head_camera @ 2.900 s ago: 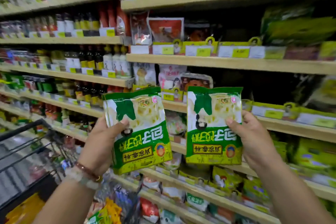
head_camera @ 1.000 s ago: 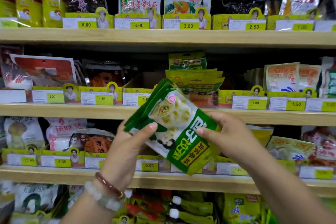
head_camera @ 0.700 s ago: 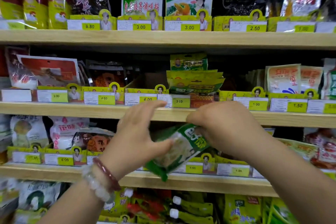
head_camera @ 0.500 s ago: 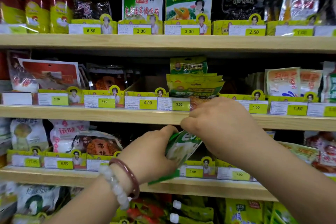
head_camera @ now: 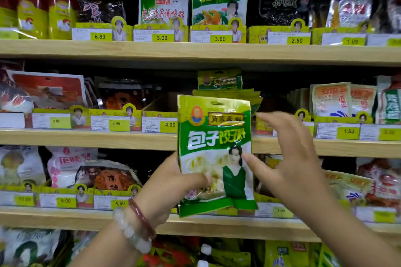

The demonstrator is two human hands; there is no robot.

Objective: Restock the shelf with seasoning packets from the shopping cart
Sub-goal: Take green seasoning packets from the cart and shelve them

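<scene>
A green and yellow seasoning packet (head_camera: 214, 151) with white characters stands upright in front of the middle shelf (head_camera: 86, 137). My left hand (head_camera: 171, 182) grips its lower left part, thumb across the front. My right hand (head_camera: 288, 158) is at the packet's right edge, fingers spread, thumb tip touching the packet. Behind it, on the middle shelf, sits a stack of similar yellow-green packets (head_camera: 219, 81). The shopping cart is out of view.
Three wooden shelves hold rows of packets behind yellow price tags. An orange and white packet (head_camera: 329, 98) stands right of the stack. A red packet (head_camera: 47, 89) leans at the left. A dark gap (head_camera: 167, 99) lies left of the stack.
The packets were upside down, then stacked and turned low between both hands. Now the packet is upright and raised before the middle shelf, and my right hand has opened.
</scene>
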